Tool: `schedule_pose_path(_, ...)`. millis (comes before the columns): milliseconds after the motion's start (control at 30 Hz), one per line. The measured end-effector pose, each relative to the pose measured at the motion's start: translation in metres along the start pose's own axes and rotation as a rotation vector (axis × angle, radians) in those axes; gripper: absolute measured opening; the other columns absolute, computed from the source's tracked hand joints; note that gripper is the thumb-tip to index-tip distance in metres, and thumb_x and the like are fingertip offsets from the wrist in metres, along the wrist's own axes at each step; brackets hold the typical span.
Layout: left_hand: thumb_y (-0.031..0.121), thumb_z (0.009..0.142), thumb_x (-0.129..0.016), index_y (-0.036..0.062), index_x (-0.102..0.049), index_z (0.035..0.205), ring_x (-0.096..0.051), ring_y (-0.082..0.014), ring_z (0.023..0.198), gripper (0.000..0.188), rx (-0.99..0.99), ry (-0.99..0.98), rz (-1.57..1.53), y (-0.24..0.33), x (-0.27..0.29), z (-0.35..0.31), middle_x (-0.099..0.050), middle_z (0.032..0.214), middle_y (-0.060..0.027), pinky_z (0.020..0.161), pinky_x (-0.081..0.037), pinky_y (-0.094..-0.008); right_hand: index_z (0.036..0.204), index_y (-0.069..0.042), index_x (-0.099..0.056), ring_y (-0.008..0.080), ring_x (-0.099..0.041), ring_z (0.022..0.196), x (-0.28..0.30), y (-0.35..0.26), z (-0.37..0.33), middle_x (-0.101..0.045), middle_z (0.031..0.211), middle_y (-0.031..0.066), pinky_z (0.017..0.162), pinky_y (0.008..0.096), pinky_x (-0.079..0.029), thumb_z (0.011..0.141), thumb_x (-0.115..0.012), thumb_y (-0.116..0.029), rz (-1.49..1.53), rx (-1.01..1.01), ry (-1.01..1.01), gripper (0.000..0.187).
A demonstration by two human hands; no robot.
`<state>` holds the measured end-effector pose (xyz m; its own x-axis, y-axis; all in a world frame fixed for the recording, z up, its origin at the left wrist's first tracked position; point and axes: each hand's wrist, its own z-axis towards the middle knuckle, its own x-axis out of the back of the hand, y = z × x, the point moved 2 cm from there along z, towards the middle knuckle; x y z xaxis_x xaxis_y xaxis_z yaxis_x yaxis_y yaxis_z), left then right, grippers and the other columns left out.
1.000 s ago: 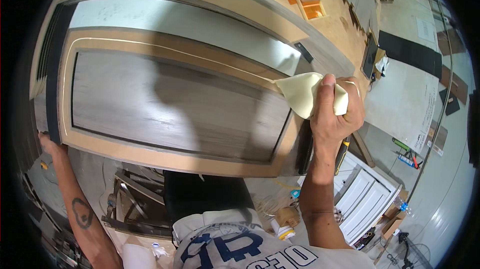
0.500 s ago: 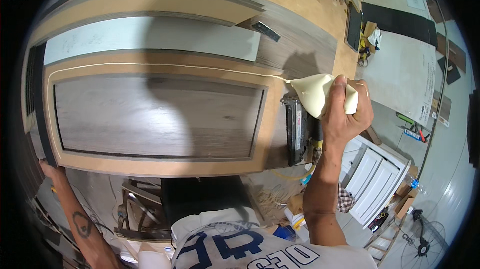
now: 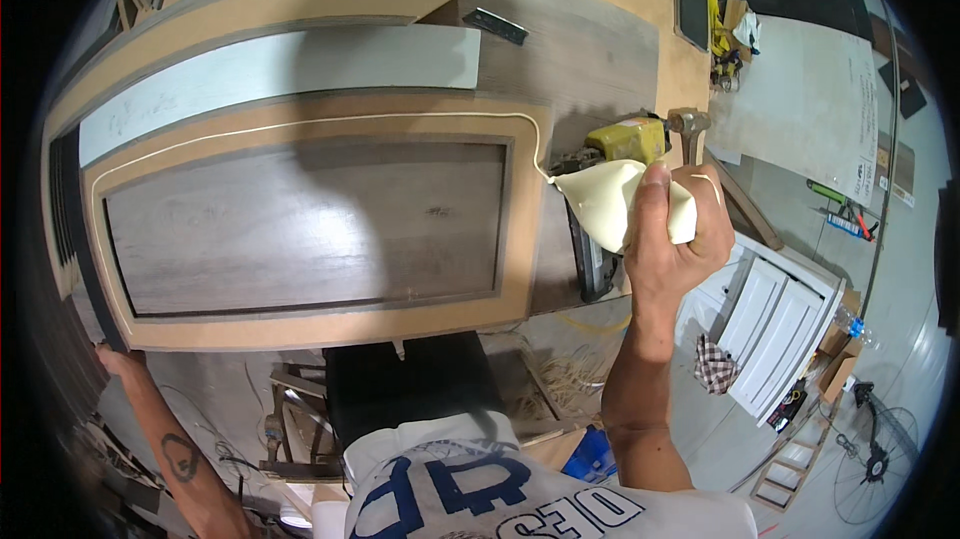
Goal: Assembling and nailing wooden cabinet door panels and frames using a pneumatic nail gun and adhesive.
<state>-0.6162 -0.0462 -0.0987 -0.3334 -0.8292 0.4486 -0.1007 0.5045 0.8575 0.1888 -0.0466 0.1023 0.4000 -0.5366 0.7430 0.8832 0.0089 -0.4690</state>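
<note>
My right hand is closed round a soft cream-coloured piping bag, squeezing it. From the bag's tip a thin pale bead runs along the far side of a tan rectangular frame, curving round its far right corner. The bead also bends down at the far left corner. Inside the frame lies a grey wood-grain panel. At the bench's left edge my left hand rests by the near end of a dark strip; its fingers are mostly hidden.
A nail gun with a yellow-green body lies right of the frame, partly behind the bag, beside a hammer. Beyond the frame lie a white board and a small black object. A white cabinet door stands lower right.
My right hand has brought the bag nearer and slightly left, drawing the bead round the far right corner. The view has shifted, showing the yellow-green tool body and hammer. My left hand stays put.
</note>
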Motion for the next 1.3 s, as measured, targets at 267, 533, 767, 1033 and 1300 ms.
schedule_pose_path(267, 0.020, 0.096, -0.047, -0.0083, -0.061, 0.125, -0.069, -0.0325, 0.105, 0.043, -0.025, 0.004, 0.045, 0.001, -0.006, -0.003, -0.067, 0.124, -0.0167, 0.088, -0.059, -0.0439, 0.074, 0.000, -0.062, 0.0211, -0.054, 0.054, 0.015, -0.015, -0.033, -0.058, 0.065, 0.0104, 0.050, 0.0322, -0.042, 0.079, -0.075, 0.005, -0.014, -0.053, -0.031, 0.015)
schedule_pose_path(533, 0.018, 0.097, -0.048, -0.0140, -0.060, 0.124, -0.068, -0.0317, 0.106, 0.043, -0.169, -0.007, 0.284, -0.018, 0.002, 0.059, -0.067, 0.125, -0.0174, 0.086, -0.059, -0.0427, 0.072, 0.001, -0.060, 0.0217, -0.054, 0.054, 0.031, -0.031, -0.070, -0.058, 0.065, 0.0108, 0.050, 0.0326, -0.042, 0.078, -0.075, 0.006, 0.003, -0.092, -0.088, 0.017)
schedule_pose_path(767, 0.018, 0.095, -0.057, -0.0109, -0.064, 0.119, -0.069, -0.0296, 0.102, 0.038, -0.412, 0.007, 0.801, -0.030, 0.004, 0.079, -0.069, 0.123, -0.0157, 0.084, -0.059, -0.0417, 0.072, 0.001, -0.059, 0.0216, -0.053, 0.053, 0.042, -0.044, -0.095, -0.057, 0.066, 0.0108, 0.050, 0.0326, -0.042, 0.076, -0.075, 0.007, -0.063, -0.114, -0.150, 0.018)
schedule_pose_path(1033, 0.026, 0.085, -0.075, 0.0004, -0.077, 0.104, -0.074, -0.0272, 0.092, 0.032, -0.503, -0.090, 0.971, -0.035, 0.006, 0.091, -0.076, 0.108, -0.0100, 0.082, -0.059, -0.0387, 0.072, 0.001, -0.059, 0.0235, -0.055, 0.054, 0.032, -0.072, -0.105, -0.058, 0.067, 0.0118, 0.050, 0.0328, -0.042, 0.079, -0.075, 0.006, -0.046, -0.092, -0.183, 0.018)
schedule_pose_path(1300, 0.016, 0.095, -0.056, -0.0063, -0.068, 0.118, -0.070, -0.0284, 0.102, 0.034, -0.215, -0.071, 0.217, -0.002, -0.019, -0.034, -0.070, 0.123, -0.0129, 0.085, -0.060, -0.0424, 0.072, 0.002, -0.060, 0.0228, -0.054, 0.056, 0.004, -0.118, -0.103, -0.057, 0.066, 0.0120, 0.052, 0.0328, -0.041, 0.083, -0.073, 0.004, -0.023, -0.061, -0.235, 0.017)
